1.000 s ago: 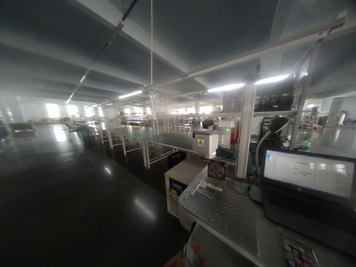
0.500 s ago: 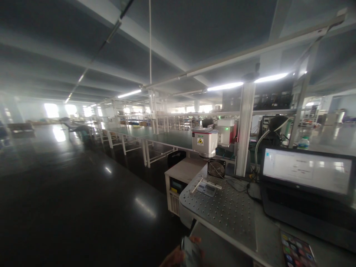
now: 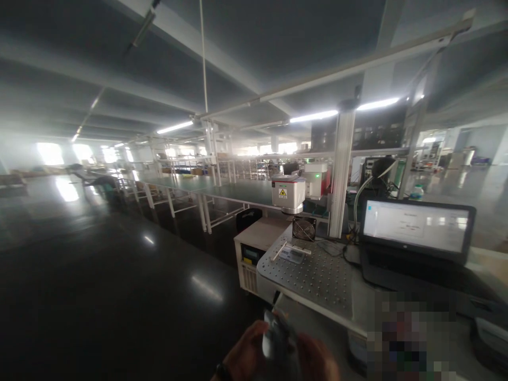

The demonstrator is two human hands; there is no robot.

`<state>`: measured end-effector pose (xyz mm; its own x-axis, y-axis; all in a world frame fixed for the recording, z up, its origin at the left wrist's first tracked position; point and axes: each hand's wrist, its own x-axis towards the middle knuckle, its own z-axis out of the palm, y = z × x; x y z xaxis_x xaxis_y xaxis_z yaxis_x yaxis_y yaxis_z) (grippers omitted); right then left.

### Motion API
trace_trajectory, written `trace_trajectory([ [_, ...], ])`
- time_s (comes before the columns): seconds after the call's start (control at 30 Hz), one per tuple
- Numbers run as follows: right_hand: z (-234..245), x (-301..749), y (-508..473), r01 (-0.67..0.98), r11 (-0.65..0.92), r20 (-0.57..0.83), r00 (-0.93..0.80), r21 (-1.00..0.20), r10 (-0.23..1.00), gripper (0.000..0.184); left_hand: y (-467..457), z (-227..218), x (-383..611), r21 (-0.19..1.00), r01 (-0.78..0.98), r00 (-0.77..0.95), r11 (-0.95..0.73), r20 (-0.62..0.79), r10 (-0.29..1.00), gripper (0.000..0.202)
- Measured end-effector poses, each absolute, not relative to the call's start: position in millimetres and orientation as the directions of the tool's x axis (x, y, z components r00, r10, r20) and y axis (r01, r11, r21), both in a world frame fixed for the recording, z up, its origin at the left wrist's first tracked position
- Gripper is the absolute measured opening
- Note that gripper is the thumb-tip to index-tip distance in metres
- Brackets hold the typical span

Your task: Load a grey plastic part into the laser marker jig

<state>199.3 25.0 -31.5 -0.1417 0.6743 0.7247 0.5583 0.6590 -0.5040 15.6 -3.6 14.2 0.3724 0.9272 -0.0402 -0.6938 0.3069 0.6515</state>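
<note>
Low in the middle of the head view, both hands are around a grey, smooth-sided piece (image 3: 280,344), too dark and blurred to name. My left hand (image 3: 246,350) grips its left side, with a dark band at the wrist. My right hand (image 3: 317,360) is closed against its right side, dim and partly cut off by the bottom edge. Beyond the hands is a perforated metal plate (image 3: 313,283). On it lie a flat grey part (image 3: 291,256) and light bars (image 3: 298,249) set at an angle around it.
A white machine head with a yellow warning label (image 3: 288,191) hangs above the plate, near a black fan (image 3: 304,228). An open laptop (image 3: 416,233) stands at right; a pixelated patch (image 3: 408,338) hides the bench before it. A cabinet (image 3: 262,233) and long tables (image 3: 246,193) stand behind.
The view has shifted, so the bench sits slightly higher and further left. Both hands and the grey piece have risen further into view. The phone on the bench is now behind the pixelated patch.
</note>
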Motion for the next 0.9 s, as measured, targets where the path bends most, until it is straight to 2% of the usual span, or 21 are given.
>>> trace_trajectory([
  [0.23,-36,206,22,0.61,0.51,0.602,-0.067,-0.607,0.796,0.035,2,13,9,0.607,-0.741,0.287,0.288,-0.102,0.953,0.045],
  [0.37,-32,207,23,0.589,0.475,0.573,-0.025,-0.654,0.819,0.038,3,16,8,0.59,-0.78,0.173,0.209,-0.117,0.978,0.049],
  [0.47,-28,209,20,0.601,0.477,0.583,-0.022,-0.641,0.812,0.038,1,19,7,0.587,-0.8,0.072,0.129,-0.119,0.99,0.052],
  [0.63,17,225,29,0.684,0.536,0.64,-0.131,-0.494,0.757,0.031,0,16,6,0.513,-0.858,-0.053,0.002,-0.092,0.994,0.061],
  [0.73,62,245,69,0.769,0.544,0.664,-0.216,-0.336,0.716,0.028,1,16,7,0.507,-0.859,-0.149,-0.065,-0.127,0.981,0.061],
  [0.8,84,258,110,0.862,0.483,0.601,-0.308,-0.152,0.738,0.032,3,17,8,0.527,-0.843,-0.21,-0.102,-0.148,0.967,0.06],
  [0.87,95,266,152,0.919,0.394,0.458,-0.358,0.017,0.814,0.037,5,17,8,0.548,-0.825,-0.272,-0.137,-0.172,0.947,0.06],
  [0.9,96,267,172,0.924,0.379,0.426,-0.362,0.049,0.829,0.039,5,17,9,0.556,-0.817,-0.305,-0.154,-0.189,0.934,0.06],
])
